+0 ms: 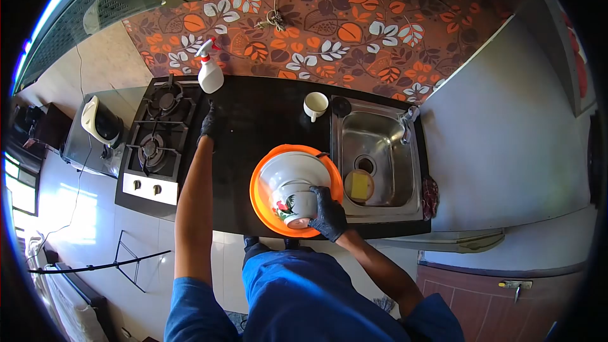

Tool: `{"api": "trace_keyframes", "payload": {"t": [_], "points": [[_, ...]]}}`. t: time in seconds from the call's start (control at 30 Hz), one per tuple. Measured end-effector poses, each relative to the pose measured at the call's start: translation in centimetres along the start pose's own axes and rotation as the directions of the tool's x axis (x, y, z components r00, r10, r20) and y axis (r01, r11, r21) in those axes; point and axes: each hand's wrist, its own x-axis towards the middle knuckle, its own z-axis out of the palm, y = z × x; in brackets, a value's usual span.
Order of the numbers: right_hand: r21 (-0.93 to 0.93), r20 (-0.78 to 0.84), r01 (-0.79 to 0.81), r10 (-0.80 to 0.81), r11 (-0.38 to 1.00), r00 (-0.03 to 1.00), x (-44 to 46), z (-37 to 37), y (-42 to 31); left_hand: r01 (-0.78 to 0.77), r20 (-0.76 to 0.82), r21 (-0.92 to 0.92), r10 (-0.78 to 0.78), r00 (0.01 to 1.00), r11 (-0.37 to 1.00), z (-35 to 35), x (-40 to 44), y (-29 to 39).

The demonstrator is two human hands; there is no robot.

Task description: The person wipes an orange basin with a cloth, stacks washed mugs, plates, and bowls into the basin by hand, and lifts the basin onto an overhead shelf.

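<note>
My right hand, in a black glove, grips a white bowl with a rooster pattern, tilted on its side. That bowl lies over a larger white bowl in an orange basin on the black counter. My left hand, also gloved, reaches forward beside the stove, just below a white spray bottle with a red and white nozzle. Its fingers look narrow and bunched from here, and whether they hold anything cannot be made out.
A white cup stands behind the basin. On the right is a steel sink holding a yellow sponge on a round dish. The gas stove is left of my left arm. A dark cloth hangs by the sink's right edge.
</note>
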Motion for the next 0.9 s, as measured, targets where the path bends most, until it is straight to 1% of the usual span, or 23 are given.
{"api": "trace_keyframes", "payload": {"t": [0.03, 0.07, 0.13, 0.17, 0.2, 0.23, 0.27, 0.3, 0.37, 0.4, 0.43, 0.47, 0.53, 0.57, 0.6, 0.63, 0.7, 0.73, 0.8, 0.87, 0.9], "points": [[0.008, -0.006, -0.014, 0.014, 1.0, 1.0, 0.0, 0.0, 0.0, 0.018, 0.022, -0.031, -0.017, 1.0, 0.999, 0.0, -1.3, 1.2], [0.01, -0.007, -0.016, 0.016, 1.0, 1.0, 0.0, 0.1, 0.1, 0.075, 0.068, -0.09, -0.069, 0.995, 0.993, 0.4, -2.0, 1.4], [-0.009, -0.049, 0.052, -0.052, 0.999, 0.997, -0.2, 0.0, 0.3, 0.201, 0.16, -0.193, -0.171, 0.972, 0.961, 1.3, -3.3, 1.9], [-0.02, -0.069, 0.089, -0.09, 0.996, 0.994, -0.1, 0.0, 0.5, 0.126, 0.089, -0.257, -0.106, 0.99, 0.958, 0.9, -7.1, 5.9], [-0.031, -0.09, 0.126, -0.128, 0.992, 0.988, 0.0, 0.0, 0.5, 0.069, 0.044, -0.246, -0.06, 0.997, 0.967, 1.3, -8.7, 6.3], [-0.031, -0.092, 0.128, -0.131, 0.991, 0.987, 0.0, 0.0, 0.6, 0.013, -0.002, -0.231, -0.014, 1.0, 0.973, 1.7, -10.4, 6.6], [-0.034, -0.116, 0.133, -0.136, 0.991, 0.984, 0.1, -0.1, 0.6, -0.115, -0.035, -0.104, 0.112, 0.993, 0.988, 2.2, -11.9, 7.2], [-0.037, -0.14, 0.137, -0.141, 0.99, 0.98, 0.1, -0.2, 0.7, -0.234, -0.068, 0.031, 0.236, 0.969, 0.972, 2.7, -13.5, 7.8], [-0.039, -0.183, 0.142, -0.146, 0.989, 0.972, -0.1, -0.1, 0.9, -0.226, 0.078, 0.267, 0.213, 0.974, 0.937, 2.6, -16.0, 8.6], [-0.038, -0.184, 0.142, -0.146, 0.989, 0.972, -0.1, -0.3, 1.0, -0.281, 0.007, 0.315, 0.294, 0.956, 0.906, 3.4, -17.0, 6.5], [-0.008, -0.237, 0.126, -0.124, 0.992, 0.963, 0.1, -0.8, 1.4, -0.332, -0.061, 0.366, 0.378, 0.924, 0.869, 4.2, -17.9, 4.5], [0.023, -0.288, 0.113, -0.101, 0.993, 0.952, 0.3, -1.4, 1.8, -0.332, -0.063, 0.367, 0.379, 0.923, 0.869, 4.1, -19.3, 4.9], [0.089, -0.384, 0.092, -0.051, 0.992, 0.922, 0.4, -2.5, 2.7, -0.268, -0.16, 0.215, 0.304, 0.939, 0.939, 4.2, -22.2, 6.3], [0.089, -0.384, 0.095, -0.054, 0.991, 0.922, 0.5, -2.7, 3.7, -0.233, -0.199, 0.22, 0.277, 0.94, 0.947, 4.6, -23.4, 6.7], [0.117, -0.397, 0.061, -0.01, 0.991, 0.918, 0.7, -2.4, 5.4, -0.196, -0.237, 0.225, 0.248, 0.939, 0.955, 5.1, -24.6, 6.9], [0.147, -0.409, 0.027, 0.036, 0.989, 0.912, 0.9, -2.0, 7.3, -0.195, -0.237, 0.226, 0.248, 0.939, 0.954, 5.5, -25.7, 6.8], [0.204, -0.429, -0.04, 0.127, 0.978, 0.894, 1.3, -1.3, 9.8, -0.029, -0.318, 0.063, 0.047, 0.947, 0.998, 6.6, -27.5, 6.6], [0.205, -0.427, -0.038, 0.124, 0.978, 0.896, 1.2, -1.1, 10.2, -0.026, -0.321, 0.064, 0.045, 0.946, 0.998, 7.1, -28.5, 7.0], [0.341, -0.266, -0.135, 0.233, 0.93, 0.935, 0.8, -0.6, 10.6, 0.067, -0.306, -0.177, -0.119, 0.944, 0.982, 8.1, -30.7, 8.5], [0.451, -0.084, -0.248, 0.318, 0.857, 0.945, 0.6, -0.2, 10.8, 0.155, -0.256, -0.406, -0.274, 0.927, 0.901, 8.6, -31.9, 9.4], [0.451, -0.079, -0.246, 0.313, 0.858, 0.947, 0.8, 0.0, 11.0, 0.181, -0.246, -0.487, -0.332, 0.911, 0.855, 9.1, -32.1, 9.6]]}}
